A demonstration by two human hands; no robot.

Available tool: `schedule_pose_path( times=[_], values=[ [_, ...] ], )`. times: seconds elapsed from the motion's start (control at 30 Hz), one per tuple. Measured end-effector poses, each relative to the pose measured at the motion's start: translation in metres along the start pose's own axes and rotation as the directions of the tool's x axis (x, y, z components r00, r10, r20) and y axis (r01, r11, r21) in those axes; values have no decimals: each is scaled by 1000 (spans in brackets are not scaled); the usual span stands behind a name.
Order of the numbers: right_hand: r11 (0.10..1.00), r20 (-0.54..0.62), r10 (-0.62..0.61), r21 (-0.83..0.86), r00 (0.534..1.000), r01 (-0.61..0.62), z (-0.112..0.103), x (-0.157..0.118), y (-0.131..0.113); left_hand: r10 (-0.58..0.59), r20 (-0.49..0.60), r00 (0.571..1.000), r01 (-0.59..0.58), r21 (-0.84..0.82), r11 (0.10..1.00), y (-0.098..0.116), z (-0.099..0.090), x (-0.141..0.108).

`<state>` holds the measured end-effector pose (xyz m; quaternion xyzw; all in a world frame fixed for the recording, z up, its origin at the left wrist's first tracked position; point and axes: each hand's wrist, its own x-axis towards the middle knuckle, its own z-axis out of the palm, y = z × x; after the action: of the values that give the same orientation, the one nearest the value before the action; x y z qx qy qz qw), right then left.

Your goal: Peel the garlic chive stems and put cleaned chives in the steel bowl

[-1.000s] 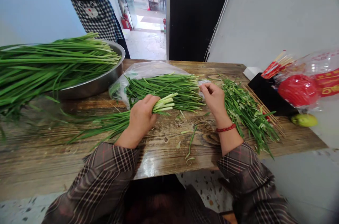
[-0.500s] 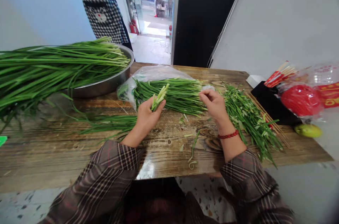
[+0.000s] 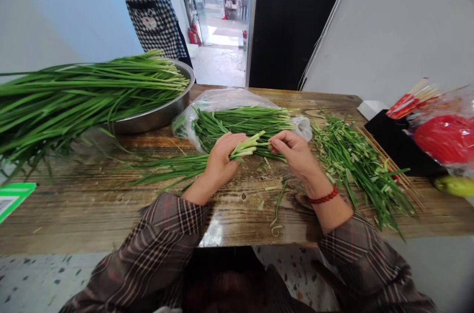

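My left hand is closed around a small bunch of garlic chives. Their pale stem ends point right, and the long leaves trail left over the table. My right hand, with a red beaded bracelet at the wrist, pinches at the tips of those stems. A thin stalk seems to run into its fingertips, partly hidden by them. Just behind both hands, a pile of chives rests on a clear plastic bag.
At left, a metal basin is heaped with long chives. Loose trimmings lie right of my hands, beside wooden sticks and a black box. A person in a checked apron stands beyond the wooden table.
The held bunch has tipped from upright to pointing right, and my left hand has turned over it. My right fingers now meet the stem ends. The view has shifted slightly left.
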<state>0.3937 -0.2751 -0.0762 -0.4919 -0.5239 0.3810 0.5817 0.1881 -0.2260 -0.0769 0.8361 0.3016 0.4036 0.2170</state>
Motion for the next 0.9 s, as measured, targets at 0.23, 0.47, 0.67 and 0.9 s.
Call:
schedule_pose_path(
  times=[0.23,0.47,0.67,0.9],
  values=[
    [1000,-52,18,17,998,-17,0,2,2,-142,25,990,142,18,990,6,-1,2],
    [914,70,-220,-333,973,231,-2,-1,-2,-134,33,990,133,26,991,5,1,2],
    [898,87,-244,-355,966,259,11,-5,2,-129,69,989,126,56,990,3,4,0],
    [999,-63,-25,-41,998,22,23,-5,10,-112,133,985,105,56,993,1,6,1]
  ],
)
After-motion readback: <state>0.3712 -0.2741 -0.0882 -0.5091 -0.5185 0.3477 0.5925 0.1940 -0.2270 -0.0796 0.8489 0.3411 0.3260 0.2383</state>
